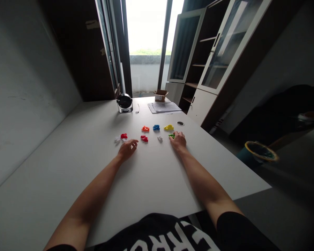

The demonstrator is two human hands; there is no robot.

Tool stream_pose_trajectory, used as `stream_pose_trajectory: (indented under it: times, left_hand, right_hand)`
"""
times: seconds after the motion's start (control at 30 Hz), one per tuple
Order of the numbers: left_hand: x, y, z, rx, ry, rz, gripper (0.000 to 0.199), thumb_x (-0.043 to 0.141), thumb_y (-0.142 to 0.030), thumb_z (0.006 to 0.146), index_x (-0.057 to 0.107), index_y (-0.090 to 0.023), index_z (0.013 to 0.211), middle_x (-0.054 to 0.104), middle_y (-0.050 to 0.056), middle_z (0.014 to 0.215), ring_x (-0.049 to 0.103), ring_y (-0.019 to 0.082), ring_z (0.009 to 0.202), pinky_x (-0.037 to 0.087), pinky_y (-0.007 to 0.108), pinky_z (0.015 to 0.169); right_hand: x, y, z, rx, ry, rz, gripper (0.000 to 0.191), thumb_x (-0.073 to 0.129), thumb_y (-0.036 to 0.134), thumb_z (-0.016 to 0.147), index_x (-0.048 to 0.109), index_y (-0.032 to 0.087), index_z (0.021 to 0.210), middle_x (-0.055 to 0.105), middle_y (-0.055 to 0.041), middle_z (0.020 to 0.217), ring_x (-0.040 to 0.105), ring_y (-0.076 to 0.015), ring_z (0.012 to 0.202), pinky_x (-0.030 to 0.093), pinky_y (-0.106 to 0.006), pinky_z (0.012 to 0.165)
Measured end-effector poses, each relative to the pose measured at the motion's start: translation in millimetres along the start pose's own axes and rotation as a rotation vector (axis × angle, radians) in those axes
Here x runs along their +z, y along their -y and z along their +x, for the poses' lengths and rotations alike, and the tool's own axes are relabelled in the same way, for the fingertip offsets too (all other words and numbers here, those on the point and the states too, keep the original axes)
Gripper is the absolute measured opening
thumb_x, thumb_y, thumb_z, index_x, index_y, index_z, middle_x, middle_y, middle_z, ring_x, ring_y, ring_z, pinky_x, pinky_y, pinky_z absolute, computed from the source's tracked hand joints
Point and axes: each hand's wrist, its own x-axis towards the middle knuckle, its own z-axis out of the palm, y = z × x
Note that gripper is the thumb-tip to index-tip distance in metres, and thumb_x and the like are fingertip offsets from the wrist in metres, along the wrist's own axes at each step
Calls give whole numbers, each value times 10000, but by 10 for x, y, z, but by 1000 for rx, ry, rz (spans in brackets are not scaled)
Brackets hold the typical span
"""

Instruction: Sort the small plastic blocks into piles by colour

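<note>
On the white table (154, 181) my right hand (179, 141) has its fingers closed around a small green plastic toy piece (171, 135), partly covered by them. My left hand (127, 149) rests with loosely bent fingers apart and nothing in them. A red piece (144, 138) lies just right of it. Beyond its wrist side are another red piece (124, 136) and a white piece (117, 139). Between my hands sits a small whitish piece (160, 138). Farther back, an orange piece (145, 128), a blue piece (156, 127) and a yellow piece (169, 127) form a row.
A round black device on a silver stand (125, 103) stands at the back left. Papers (164, 107) and an open cardboard box (161, 95) are at the far edge. A cable hole (180, 123) is at right. A bin (260, 151) stands on the floor.
</note>
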Motion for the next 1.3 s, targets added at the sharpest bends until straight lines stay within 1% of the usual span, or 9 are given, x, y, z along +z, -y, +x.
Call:
stream_pose_trajectory:
  times: [0.23, 0.33, 0.47, 0.57, 0.7, 0.87, 0.97, 1.13, 1.3]
  left_hand:
    - [-98, 85, 32, -51, -154, 235, 243, 524, -141, 867, 702, -224, 1010, 737, 60, 1039, 625, 270, 1034, 440, 424, 969]
    - [-234, 181, 22, -135, -227, 370, 283, 506, -104, 849, 705, -214, 1018, 721, 93, 1118, 591, 301, 1081, 401, 446, 973]
    - [-399, 426, -10, -287, -279, 476, 355, 466, -55, 825, 704, -201, 1043, 707, 122, 1103, 568, 324, 1077, 404, 445, 917]
    - [-441, 598, -24, -359, -244, 488, 336, 489, -60, 805, 711, -192, 1019, 687, 141, 1123, 549, 338, 1100, 416, 440, 918]
    - [-429, 701, -15, -321, -184, 448, 367, 496, -63, 792, 709, -186, 1064, 671, 137, 1128, 553, 313, 1094, 429, 422, 969]
    - [-455, 682, 12, -242, -118, 345, 327, 507, -90, 800, 704, -178, 1046, 674, 111, 1106, 573, 264, 1038, 442, 398, 995]
    - [-495, 653, 20, -227, -60, 280, 276, 521, -113, 818, 705, -180, 1012, 679, 95, 1064, 591, 235, 948, 469, 381, 926]
    - [-508, 622, 4, -209, -32, 191, 272, 549, -139, 813, 710, -217, 1019, 673, 80, 1056, 619, 203, 830, 503, 354, 808]
    - [-479, 575, -15, -155, -21, 118, 295, 594, -162, 800, 711, -233, 1061, 674, 74, 1077, 632, 181, 812, 521, 340, 812]
  right_hand:
    - [45, -36, 26, 1, -18, -2, 317, 612, 377, 903, 656, 187, 1154, 574, -137, 1130, 528, -284, 1052, 431, -361, 926]
    - [52, -47, 34, -2, -18, 1, 316, 612, 383, 903, 660, 190, 1149, 575, -134, 1124, 531, -282, 1044, 434, -358, 919]
    - [57, -53, 36, 4, -10, 6, 324, 604, 387, 906, 660, 186, 1155, 573, -136, 1133, 529, -280, 1052, 430, -359, 927]
    - [57, -49, 37, 8, 1, 16, 329, 605, 382, 903, 660, 183, 1159, 573, -137, 1135, 526, -280, 1061, 426, -361, 940]
    - [46, -39, 44, 9, 12, 33, 328, 611, 382, 897, 663, 187, 1155, 572, -134, 1133, 525, -278, 1066, 425, -359, 950]
    - [38, -44, 59, 13, 19, 47, 330, 613, 372, 894, 661, 187, 1164, 570, -133, 1147, 525, -276, 1081, 423, -357, 966]
    - [43, -54, 64, 14, 18, 49, 330, 614, 375, 896, 661, 191, 1167, 571, -132, 1155, 527, -276, 1088, 424, -358, 972]
    - [16, -31, 51, 24, 14, 52, 358, 612, 377, 901, 652, 184, 1200, 571, -142, 1177, 533, -281, 1095, 431, -365, 969]
    - [-55, 26, 25, 46, 14, 60, 418, 618, 389, 901, 623, 184, 1265, 558, -153, 1226, 542, -289, 1114, 437, -370, 966]
